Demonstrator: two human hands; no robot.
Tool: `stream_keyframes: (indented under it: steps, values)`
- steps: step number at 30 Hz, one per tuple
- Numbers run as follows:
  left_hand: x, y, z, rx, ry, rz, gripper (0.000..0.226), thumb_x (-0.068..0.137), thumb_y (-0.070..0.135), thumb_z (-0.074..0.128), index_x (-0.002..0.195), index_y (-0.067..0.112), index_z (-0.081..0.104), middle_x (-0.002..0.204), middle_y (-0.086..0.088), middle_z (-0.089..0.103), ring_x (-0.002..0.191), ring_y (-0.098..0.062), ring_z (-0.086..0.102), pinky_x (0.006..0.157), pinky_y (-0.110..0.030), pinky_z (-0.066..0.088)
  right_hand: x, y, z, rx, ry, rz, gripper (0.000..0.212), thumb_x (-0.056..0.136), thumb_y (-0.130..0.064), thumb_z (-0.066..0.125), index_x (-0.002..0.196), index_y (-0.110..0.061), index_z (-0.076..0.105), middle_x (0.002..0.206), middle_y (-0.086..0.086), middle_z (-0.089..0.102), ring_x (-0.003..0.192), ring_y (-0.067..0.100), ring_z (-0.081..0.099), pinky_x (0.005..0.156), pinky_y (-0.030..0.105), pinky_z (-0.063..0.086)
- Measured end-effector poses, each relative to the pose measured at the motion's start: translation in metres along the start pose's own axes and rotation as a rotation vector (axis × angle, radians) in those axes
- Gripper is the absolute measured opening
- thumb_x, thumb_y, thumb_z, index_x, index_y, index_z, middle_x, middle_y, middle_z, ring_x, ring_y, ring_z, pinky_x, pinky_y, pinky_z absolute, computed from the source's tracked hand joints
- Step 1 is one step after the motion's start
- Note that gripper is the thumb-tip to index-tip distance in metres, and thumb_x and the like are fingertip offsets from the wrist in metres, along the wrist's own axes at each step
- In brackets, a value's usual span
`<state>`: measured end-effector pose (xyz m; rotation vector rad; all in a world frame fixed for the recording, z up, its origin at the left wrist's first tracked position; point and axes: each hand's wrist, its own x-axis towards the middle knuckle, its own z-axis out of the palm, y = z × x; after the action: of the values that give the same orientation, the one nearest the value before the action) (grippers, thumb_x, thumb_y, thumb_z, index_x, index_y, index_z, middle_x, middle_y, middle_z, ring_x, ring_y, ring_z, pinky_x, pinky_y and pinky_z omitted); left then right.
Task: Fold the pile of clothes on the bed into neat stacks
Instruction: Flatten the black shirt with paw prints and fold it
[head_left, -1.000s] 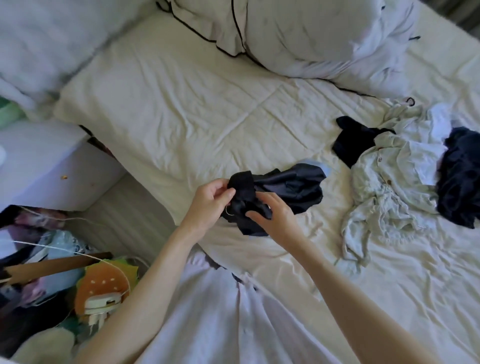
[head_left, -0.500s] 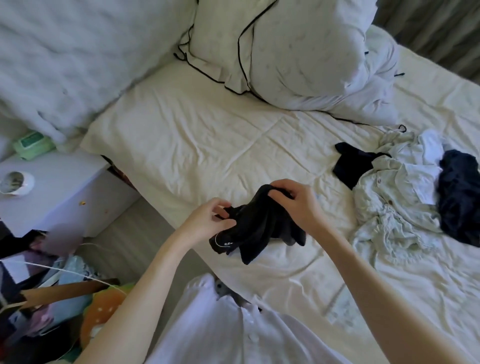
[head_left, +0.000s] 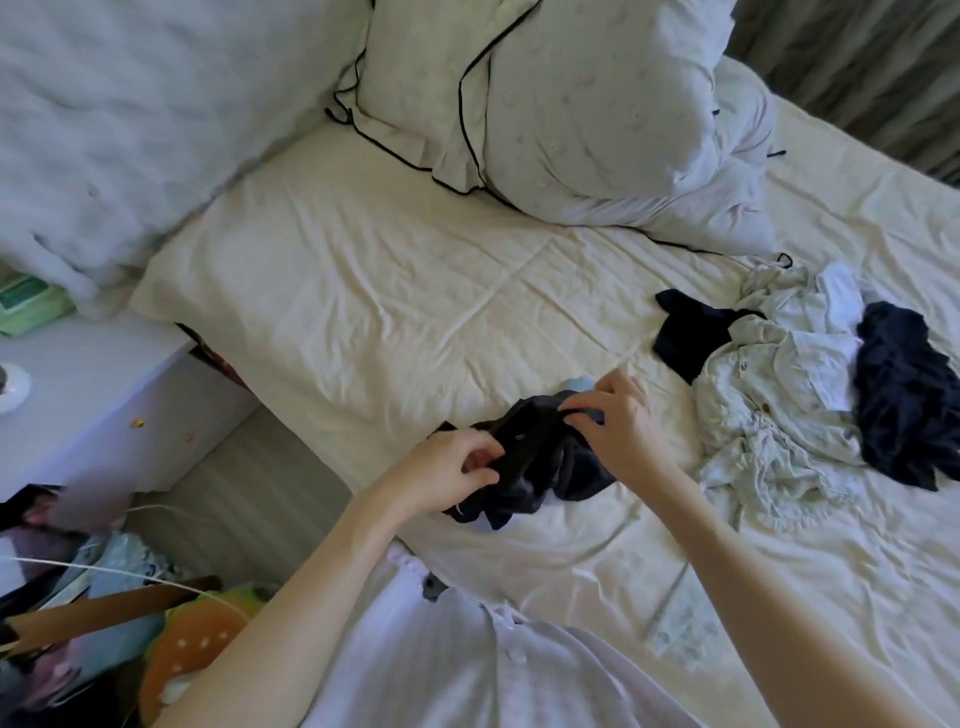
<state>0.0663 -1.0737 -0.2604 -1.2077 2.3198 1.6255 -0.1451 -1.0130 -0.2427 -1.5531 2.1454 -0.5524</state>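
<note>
You have a small black garment (head_left: 540, 457) bunched between your hands, low over the near edge of the bed (head_left: 363, 312), roughly at the middle of the view; a bit of pale blue cloth (head_left: 579, 385) shows beneath it at its far end, and another bit at its near end. Your left hand (head_left: 447, 470) pinches the garment's left end, thumb and curled fingers closed on the fabric. Your right hand (head_left: 618, 431) grips the right end from above, its fingertips curled onto the dark cloth. To the right, well apart from your hands, the rest of the pile lies on the cream sheet: a crumpled pale green shirt (head_left: 763, 410) with buttons, a black piece (head_left: 691, 332) tucked partly under its far left corner, and a navy garment (head_left: 906, 395) heaped against its right side. At the far side of the bed, a white pillow (head_left: 587, 93) with dark piping leans over a second one. To the left, a white nightstand (head_left: 98, 395) stands beside the bed, with a green packet (head_left: 28, 304) at its far edge. Near left, on the floor, sits a jumble of bags and an orange plush toy (head_left: 192, 654).
</note>
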Motion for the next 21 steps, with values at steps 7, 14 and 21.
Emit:
stream_keyframes:
  steps: [7, 14, 21]
  values:
    - [0.011, 0.004, 0.031, -0.027, -0.185, -0.053, 0.026, 0.095, 0.023, 0.053, 0.120, 0.021, 0.062, 0.118, 0.006, 0.062, 0.109, -0.007, 0.057, 0.095, -0.022, 0.045, -0.031, 0.030, 0.005, 0.313, 0.053, 0.305, 0.023, 0.088, 0.000, 0.058, 0.092, -0.015, 0.075, 0.068, -0.004, 0.065, 0.058, 0.012, 0.054, 0.055, 0.013, 0.040]
    - [0.039, 0.018, 0.012, -0.066, 0.032, -0.007, 0.025, 0.097, 0.021, 0.049, 0.119, 0.024, 0.061, 0.112, 0.017, 0.060, 0.103, 0.001, 0.054, 0.082, -0.008, 0.037, -0.041, 0.024, -0.019, 1.249, 0.109, 0.535, 0.027, 0.094, -0.004, 0.050, 0.076, -0.009, 0.070, 0.077, 0.001, 0.072, 0.078, 0.012, 0.068, 0.071, 0.021, 0.055]
    - [0.067, 0.059, 0.014, -0.099, 0.123, 0.186, 0.040, 0.095, 0.017, 0.053, 0.134, 0.025, 0.049, 0.132, 0.011, 0.051, 0.120, -0.006, 0.049, 0.093, -0.012, 0.038, -0.034, 0.011, -0.059, 0.867, 0.159, 0.309, 0.030, 0.089, 0.009, 0.046, 0.092, -0.018, 0.058, 0.093, -0.002, 0.060, 0.083, 0.008, 0.056, 0.070, 0.017, 0.045]
